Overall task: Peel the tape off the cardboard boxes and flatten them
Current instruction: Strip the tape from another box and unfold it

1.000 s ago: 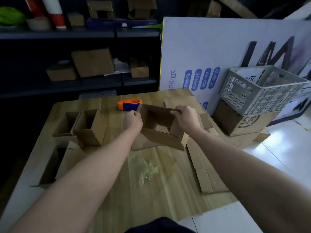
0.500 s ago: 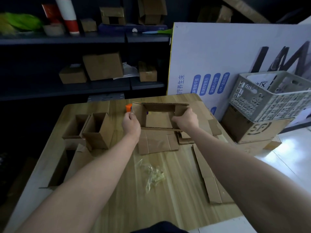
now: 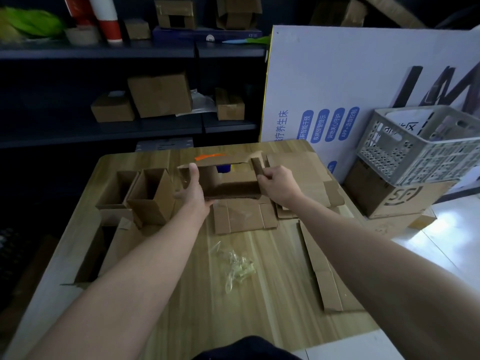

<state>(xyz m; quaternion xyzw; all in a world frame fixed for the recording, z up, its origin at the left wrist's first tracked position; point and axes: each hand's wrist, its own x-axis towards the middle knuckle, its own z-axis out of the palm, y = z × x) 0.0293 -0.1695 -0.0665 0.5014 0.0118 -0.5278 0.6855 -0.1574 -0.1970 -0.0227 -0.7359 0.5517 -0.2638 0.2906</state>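
I hold a small opened cardboard box (image 3: pixel 231 187) above the middle of the wooden table (image 3: pixel 272 307). My left hand (image 3: pixel 193 192) grips its left end, thumb up along the side. My right hand (image 3: pixel 279 184) grips its right end and pinches a flap. The box is open through, so the table shows inside it. A flattened piece of cardboard (image 3: pixel 244 215) lies under it. A crumpled wad of clear peeled tape (image 3: pixel 237 267) lies nearer me.
Two upright open boxes (image 3: pixel 140 193) stand at the left, with another open box (image 3: pixel 98 248) in front of them. Flat cardboard strips (image 3: pixel 324 271) lie at the right. An orange and blue tape dispenser (image 3: pixel 220 162) sits behind the held box. A grey crate (image 3: pixel 420 149) tops boxes on the right.
The held box has been turned and raised, from tilted on the table to level between both hands. It now hides most of the tape dispenser. The camera view has shifted closer.
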